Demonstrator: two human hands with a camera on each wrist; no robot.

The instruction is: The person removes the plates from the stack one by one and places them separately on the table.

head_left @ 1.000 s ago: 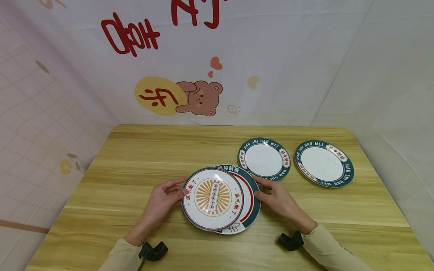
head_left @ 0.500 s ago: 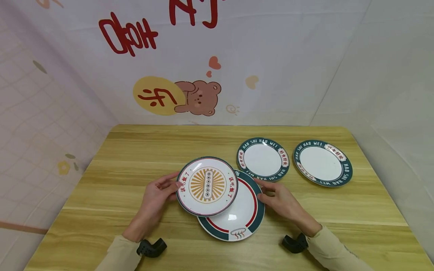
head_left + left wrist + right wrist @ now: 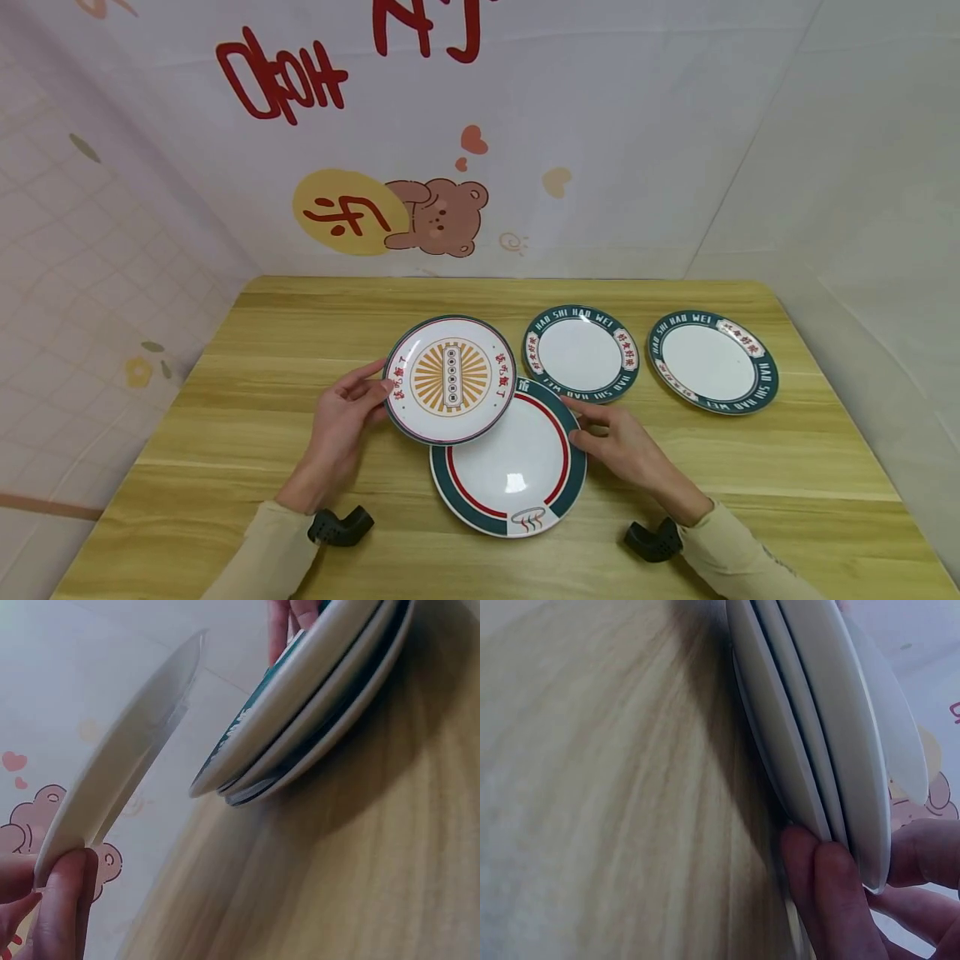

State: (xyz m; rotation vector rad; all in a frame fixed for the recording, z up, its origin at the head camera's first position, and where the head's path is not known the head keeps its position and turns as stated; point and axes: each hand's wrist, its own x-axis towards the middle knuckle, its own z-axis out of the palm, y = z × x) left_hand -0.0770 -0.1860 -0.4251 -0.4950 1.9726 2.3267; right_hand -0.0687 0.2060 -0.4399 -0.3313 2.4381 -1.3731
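Observation:
In the head view my left hand [image 3: 339,427] pinches the left rim of a white plate [image 3: 452,380] with a yellow sunburst in its middle. The left wrist view catches this plate [image 3: 124,754] edge-on, lifted apart from the stack. My right hand [image 3: 628,450] holds the right rim of a stack of plates [image 3: 510,479], whose top one is white with a green rim and a red ring. Seen from the right wrist, several plates [image 3: 810,735] lie one on another, with fingertips [image 3: 834,870] under their edges. The sunburst plate overlaps the stack's far left part in the head view.
Two green-rimmed plates stand flat on the wooden table [image 3: 262,333]: a round smaller one [image 3: 579,354] behind my right hand and an oval-looking one [image 3: 712,362] at the back right. A printed cloth [image 3: 600,125] hangs behind the table.
My left hand has drawn the sunburst plate off the stack, up and to the left, baring more of the plate below. My right hand keeps its hold on the stack, which shifted slightly.

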